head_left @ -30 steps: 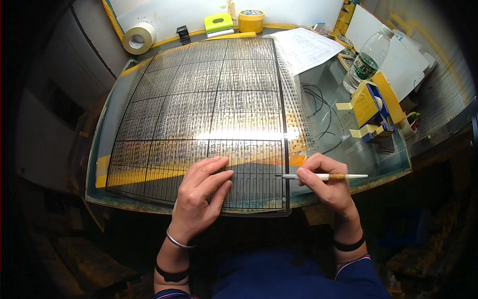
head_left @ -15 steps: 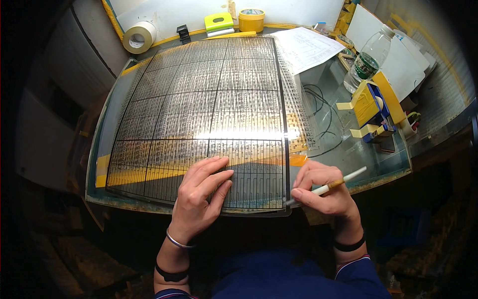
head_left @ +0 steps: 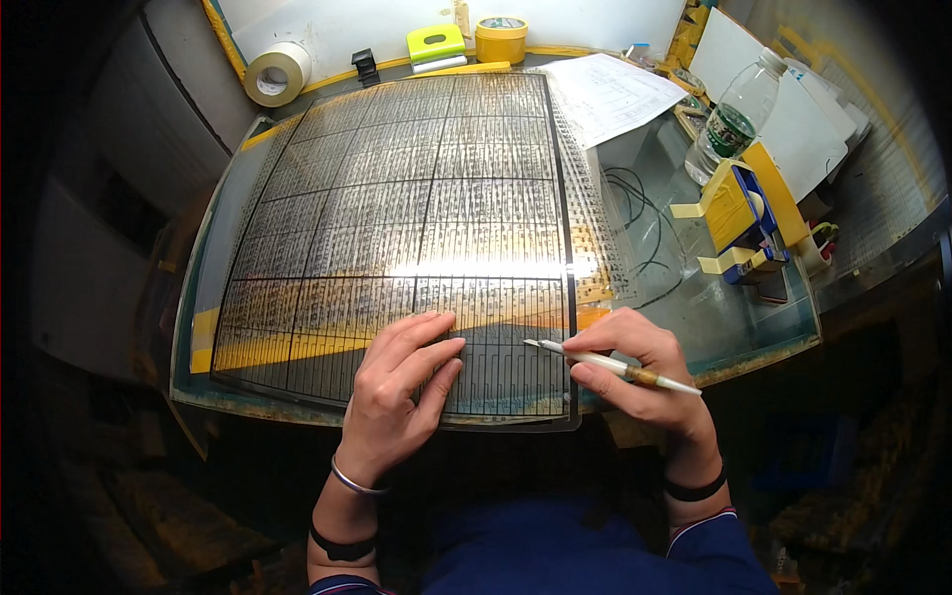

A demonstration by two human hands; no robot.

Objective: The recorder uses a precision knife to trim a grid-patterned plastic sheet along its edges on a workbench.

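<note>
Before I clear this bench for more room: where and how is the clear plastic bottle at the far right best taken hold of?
Grip the plastic bottle around its labelled middle, coming from the near left side. It stands upright with its cap on, and white sheets lie close behind it, so that side looks freest. The yellow and blue holder sits just in front; reach over it.

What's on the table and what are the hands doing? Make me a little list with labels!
Left hand: left hand lies flat on the clear gridded sheet
Right hand: right hand holds a thin white pen-like tool, tip on the sheet near its lower right corner
Table: glass-topped table
Far edge: tape roll, yellow tape roll
Right side: plastic bottle, paper
</note>
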